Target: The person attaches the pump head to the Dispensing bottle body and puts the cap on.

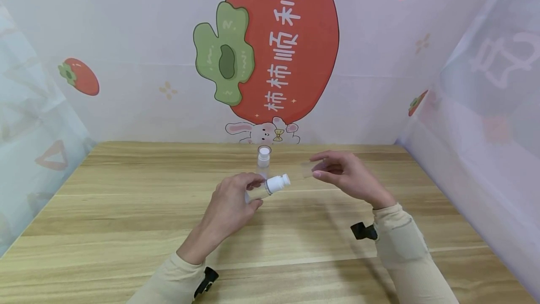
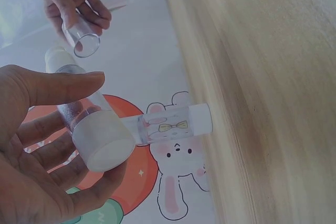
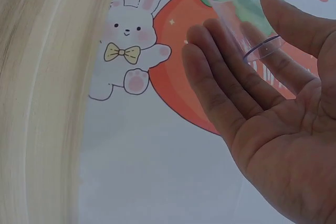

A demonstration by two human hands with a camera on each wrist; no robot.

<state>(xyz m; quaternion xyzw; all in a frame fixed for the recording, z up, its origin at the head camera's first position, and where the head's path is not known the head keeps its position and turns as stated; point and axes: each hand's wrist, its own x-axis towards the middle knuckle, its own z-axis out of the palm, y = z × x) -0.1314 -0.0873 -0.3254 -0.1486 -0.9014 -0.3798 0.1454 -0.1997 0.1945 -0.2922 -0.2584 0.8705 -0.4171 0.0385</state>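
Observation:
My left hand [image 1: 231, 204] grips a small clear pump bottle [image 1: 257, 193] by its body, thumb on one side and fingers on the other. The bottle tilts, its white pump head [image 1: 277, 183] pointing up and right; its white base [image 2: 104, 142] faces the left wrist camera. To the right, my right hand [image 1: 349, 178] pinches a clear, hollow cap [image 3: 239, 17] between thumb and fingers. Cap and pump head are apart, with a short gap between them. A second pump bottle [image 1: 263, 159] stands upright behind the left hand, a clear cap over its white top.
The wooden table [image 1: 126, 229] runs back to a white printed backdrop [image 1: 147, 22] with a big red persimmon and a rabbit. White sheets [image 1: 489, 121] hang along both sides. Each wrist carries a black strap mount [image 1: 363, 231].

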